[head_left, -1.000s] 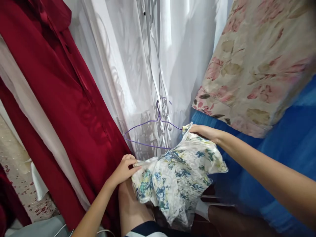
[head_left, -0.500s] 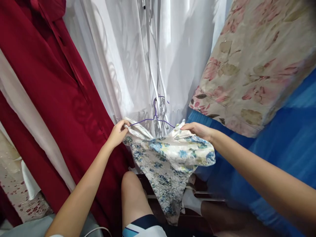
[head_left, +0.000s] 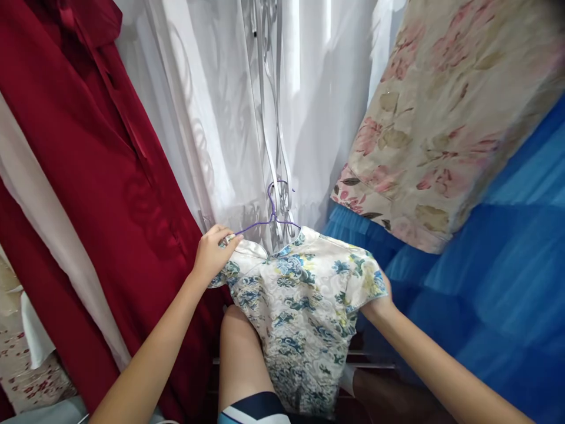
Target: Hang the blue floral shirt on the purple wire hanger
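A small cream dress with blue and yellow flowers [head_left: 300,306] hangs on a purple wire hanger [head_left: 270,217], whose hook rests on white metal scrollwork in front of a sheer white curtain [head_left: 247,118]. My left hand [head_left: 212,253] pinches the dress's left shoulder where the hanger wire comes out. My right hand [head_left: 377,303] is tucked under the dress's right sleeve, with its fingers hidden by the cloth. My bare knee shows just below the dress.
A dark red garment [head_left: 88,176] hangs at the left, over a pale strip of cloth. At the upper right hangs a beige cloth with pink flowers [head_left: 441,118], and bright blue tulle [head_left: 485,265] fills the right side.
The dress went from bunched low between my hands to spread over the hanger. My left hand rose to its left shoulder; my right hand dropped from the hanger's right end to under the sleeve.
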`<move>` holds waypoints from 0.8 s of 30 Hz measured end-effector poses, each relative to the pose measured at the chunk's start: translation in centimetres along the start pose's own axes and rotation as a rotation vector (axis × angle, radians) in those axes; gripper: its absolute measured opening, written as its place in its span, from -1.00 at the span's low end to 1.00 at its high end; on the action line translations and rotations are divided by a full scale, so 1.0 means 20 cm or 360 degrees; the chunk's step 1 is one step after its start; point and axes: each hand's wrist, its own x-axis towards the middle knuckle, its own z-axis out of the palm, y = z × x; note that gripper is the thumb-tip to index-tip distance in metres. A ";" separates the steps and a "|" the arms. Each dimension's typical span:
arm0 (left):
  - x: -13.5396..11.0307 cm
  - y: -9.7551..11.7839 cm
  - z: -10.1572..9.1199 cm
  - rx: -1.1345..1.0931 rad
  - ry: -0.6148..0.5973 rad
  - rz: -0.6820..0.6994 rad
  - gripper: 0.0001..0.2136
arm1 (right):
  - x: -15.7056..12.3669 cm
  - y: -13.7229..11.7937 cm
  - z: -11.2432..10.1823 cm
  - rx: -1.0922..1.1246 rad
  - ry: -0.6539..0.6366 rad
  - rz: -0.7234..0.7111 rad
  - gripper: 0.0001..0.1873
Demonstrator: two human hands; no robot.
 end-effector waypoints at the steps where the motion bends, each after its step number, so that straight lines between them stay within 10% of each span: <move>1: 0.00 0.02 0.00 0.0006 0.0023 0.0012 -0.82 | -0.04 -0.01 0.01 0.0084 0.0218 -0.0036 -0.43; 4: 0.04 0.09 0.02 0.0016 0.0076 0.0054 -0.85 | -0.11 -0.11 0.06 0.0148 0.0634 -0.0207 -0.54; 11: 0.20 0.04 0.11 -0.0037 0.0149 -0.0047 -0.85 | 0.02 -0.46 0.20 -0.0093 0.0506 -0.0501 -0.45; 14: 0.19 -0.05 0.15 -0.0323 0.0356 -0.0320 -0.78 | -0.13 -0.50 0.29 -0.0377 0.0139 -0.0667 -0.48; 19: 0.06 -0.14 0.15 -0.1220 0.0648 -0.0779 -0.58 | -0.46 -0.52 0.32 -0.0815 -0.1326 -0.0960 -0.40; 24: -0.07 0.17 0.14 -0.1919 0.0090 -0.0683 -0.64 | -0.42 -0.39 0.31 -0.1420 -0.0928 -0.1038 -0.02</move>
